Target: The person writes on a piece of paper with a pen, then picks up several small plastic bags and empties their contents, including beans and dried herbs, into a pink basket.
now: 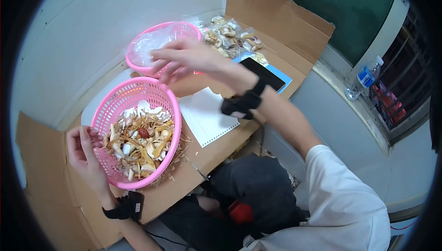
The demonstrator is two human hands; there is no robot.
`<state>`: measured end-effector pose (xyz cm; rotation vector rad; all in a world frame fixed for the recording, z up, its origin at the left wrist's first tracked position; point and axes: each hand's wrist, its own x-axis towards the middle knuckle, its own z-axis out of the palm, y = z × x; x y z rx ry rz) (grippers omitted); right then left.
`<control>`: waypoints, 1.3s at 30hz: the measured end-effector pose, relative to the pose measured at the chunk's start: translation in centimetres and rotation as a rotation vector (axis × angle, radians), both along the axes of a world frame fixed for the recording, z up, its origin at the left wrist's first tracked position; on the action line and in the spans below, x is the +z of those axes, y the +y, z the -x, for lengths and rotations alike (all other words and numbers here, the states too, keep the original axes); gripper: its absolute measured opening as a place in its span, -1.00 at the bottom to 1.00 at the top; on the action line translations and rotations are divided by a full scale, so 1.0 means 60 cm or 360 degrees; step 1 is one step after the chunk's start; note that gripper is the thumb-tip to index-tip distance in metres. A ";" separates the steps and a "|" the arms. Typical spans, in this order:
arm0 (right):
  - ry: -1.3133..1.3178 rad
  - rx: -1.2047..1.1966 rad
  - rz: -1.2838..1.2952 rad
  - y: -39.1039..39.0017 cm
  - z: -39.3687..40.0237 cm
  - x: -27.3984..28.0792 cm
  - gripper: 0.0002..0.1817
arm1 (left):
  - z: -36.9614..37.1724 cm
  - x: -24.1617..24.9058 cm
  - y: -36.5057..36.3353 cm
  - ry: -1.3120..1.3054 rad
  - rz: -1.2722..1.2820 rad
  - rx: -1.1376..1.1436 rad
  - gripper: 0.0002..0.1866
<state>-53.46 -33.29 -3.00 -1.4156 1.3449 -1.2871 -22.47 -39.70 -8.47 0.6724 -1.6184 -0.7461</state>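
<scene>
**Hands at two pink baskets on a cardboard-covered worktop**

Left hand (83,152) grips the near rim of the near pink basket (120,100), fingers curled over the edge and thumb outside. Right hand (186,60) hovers over the gap between the two baskets, blurred, fingers spread loosely; whether it has hold of anything cannot be told.

The near basket sits tilted on the worktop (221,147), its open mouth turned toward the person. It is a plastic lattice bowl, about half full of dried slices and strips (138,143), pale, tan and yellowish, with one dark red piece among them. Loose shreds lie scattered on the cardboard just beside its lower rim.

Behind it, touching or nearly so, stands the far pink basket (184,29), holding clear plastic bags (149,43). A sheet of lined paper (207,115) lies right of the near basket. Beyond the right forearm are a dark phone (264,73) and a pile of small filled packets (232,39). A water bottle (366,77) stands on the window ledge, well apart.
</scene>
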 end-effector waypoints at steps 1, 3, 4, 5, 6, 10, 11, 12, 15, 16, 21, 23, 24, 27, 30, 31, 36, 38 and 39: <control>0.0152 -0.0091 0.0021 0.009 0.033 -0.003 -0.51 | 0.000 -0.001 0.000 0.0004 0.0018 -0.0006 -0.78; 0.0470 -0.0365 0.0132 0.004 0.152 -0.022 -0.67 | 0.001 -0.002 0.004 0.0014 0.0014 -0.0028 -0.80; 0.0683 -0.0578 0.0066 -0.003 0.229 -0.032 -0.64 | 0.003 -0.003 0.005 0.0020 -0.0004 -0.0042 -0.80; 0.0894 -0.0789 0.0005 -0.005 0.300 -0.045 -0.60 | 0.004 -0.003 0.005 0.0001 0.0019 -0.0045 -0.80; 0.1225 -0.1053 -0.0098 0.004 0.351 -0.055 -0.62 | 0.005 -0.002 0.005 -0.0019 0.0053 -0.0042 -0.80; 0.1813 -0.1640 -0.0477 0.033 0.432 -0.113 -0.60 | 0.002 -0.003 0.002 -0.0036 0.0018 -0.0053 -0.81; 0.1772 -0.1657 -0.0628 0.039 0.439 -0.128 -0.53 | 0.002 -0.006 -0.002 -0.0059 0.0017 -0.0044 -0.82; 0.1727 -0.1670 -0.0780 0.041 0.448 -0.139 -0.46 | 0.002 -0.007 -0.005 -0.0082 0.0014 -0.0035 -0.82; 0.1572 -0.1712 -0.0778 0.044 0.470 -0.134 -0.47 | 0.003 -0.009 -0.005 -0.0108 0.0058 -0.0022 -0.83; 0.1479 -0.1694 -0.0771 0.046 0.475 -0.129 -0.49 | 0.002 -0.009 -0.003 -0.0119 0.0042 -0.0024 -0.83; 0.1182 -0.1545 0.0327 0.034 0.434 -0.081 -0.37 | 0.001 -0.007 -0.005 -0.0012 0.0078 0.0043 -0.81; 0.1073 -0.1147 0.0622 0.013 0.338 -0.038 -0.40 | -0.010 -0.012 -0.012 -0.0072 0.0075 0.0019 -0.78; 0.0837 -0.0846 0.0704 -0.004 0.280 -0.023 -0.41 | -0.014 -0.014 -0.013 -0.0122 0.0071 0.0012 -0.75; 0.1124 -0.0332 0.1208 -0.022 0.086 0.012 -0.46 | -0.010 -0.011 -0.013 -0.0216 0.0108 -0.0121 -0.68; 0.1625 -0.0142 0.1340 -0.025 -0.079 0.002 -0.74 | -0.028 -0.022 -0.033 -0.0096 -0.0062 -0.0285 -0.67; 0.1650 -0.0226 0.1396 -0.019 -0.120 -0.014 -0.78 | -0.037 -0.023 -0.040 0.0068 -0.0227 -0.0366 -0.66; 0.1779 -0.0463 0.1319 0.006 -0.178 -0.068 -0.85 | -0.099 -0.042 -0.096 -0.0114 -0.0108 0.0059 -0.66; 0.1619 -0.0603 0.1411 0.005 -0.164 -0.072 -0.84 | -0.161 -0.052 -0.184 -0.0218 -0.0267 -0.0973 -0.59; 0.1648 -0.0637 0.1363 0.005 -0.162 -0.068 -0.84 | -0.106 -0.034 -0.117 -0.0282 -0.0213 -0.0367 -0.62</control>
